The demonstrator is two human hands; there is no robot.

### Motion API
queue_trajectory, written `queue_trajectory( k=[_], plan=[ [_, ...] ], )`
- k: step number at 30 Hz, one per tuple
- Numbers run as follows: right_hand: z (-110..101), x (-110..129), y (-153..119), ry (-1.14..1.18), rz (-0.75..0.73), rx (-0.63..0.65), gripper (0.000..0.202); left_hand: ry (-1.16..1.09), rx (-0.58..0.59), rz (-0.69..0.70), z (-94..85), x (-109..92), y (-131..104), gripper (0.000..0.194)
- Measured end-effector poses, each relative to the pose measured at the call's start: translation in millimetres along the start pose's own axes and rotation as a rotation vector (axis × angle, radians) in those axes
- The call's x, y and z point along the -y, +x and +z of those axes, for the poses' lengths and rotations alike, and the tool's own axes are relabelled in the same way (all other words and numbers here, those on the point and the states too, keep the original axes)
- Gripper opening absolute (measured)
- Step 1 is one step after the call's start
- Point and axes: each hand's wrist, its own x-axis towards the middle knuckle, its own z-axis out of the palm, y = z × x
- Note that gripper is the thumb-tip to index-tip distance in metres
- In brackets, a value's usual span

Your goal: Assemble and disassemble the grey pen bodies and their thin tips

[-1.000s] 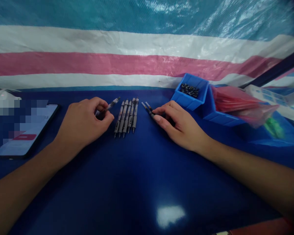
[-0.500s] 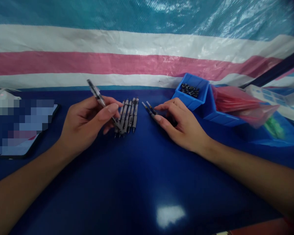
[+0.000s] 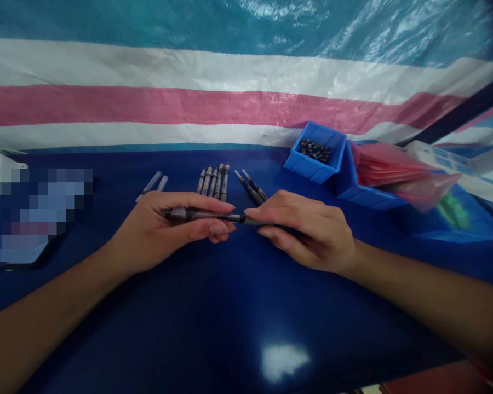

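My left hand (image 3: 176, 224) is closed around a clear-barrelled pen (image 3: 197, 214), held level and pointing right. My right hand (image 3: 299, 227) pinches a dark grey pen grip (image 3: 257, 221) at the pen's right end; the two parts meet in line between my fingertips. Whether they are joined I cannot tell. Just beyond the hands lies a row of several pens (image 3: 213, 183), side by side, their lower ends hidden. Beside my right fingers are two refills with dark grips (image 3: 251, 187). Behind my left hand, two clear tubes (image 3: 151, 185) rest on the table.
A blue bin (image 3: 312, 171) of small black parts stands at the back right. Another blue bin (image 3: 363, 191) holds red plastic bags (image 3: 388, 167), with a green bundle (image 3: 456, 210) farther right. A phone (image 3: 45, 219), partly blurred out, lies left on the blue table (image 3: 213, 317).
My left hand has turned the pen from upright-tilted to level and moved slightly nearer me. My right hand has come away from the refills and now grips the pen's right end.
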Motion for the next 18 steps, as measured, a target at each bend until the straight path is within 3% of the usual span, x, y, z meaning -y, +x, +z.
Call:
queue_trajectory(
  k=[4, 7, 13, 18],
  plan=[
    [3.7, 5.3, -3.9, 0.064, 0.303, -0.16, 0.031, 0.161, -0.179, 0.043, -3.8, 4.2, 0.3, 0.02],
    [8.7, 6.2, -6.0, 0.212, 0.432, -0.271, 0.018, 0.327, -0.285, 0.133, -5.7, 6.3, -1.3, 0.022],
    [9.5, 9.0, -6.1, 0.237, 0.503, -0.265, 0.013, 0.631, -0.206, 0.315, -7.3, 4.5, -3.7, 0.024],
    [8.6, 10.9, -5.0, 0.196, 0.495, -0.248, 0.014, 0.527, -0.225, 0.21, -8.3, 4.8, -3.3, 0.02]
  ],
)
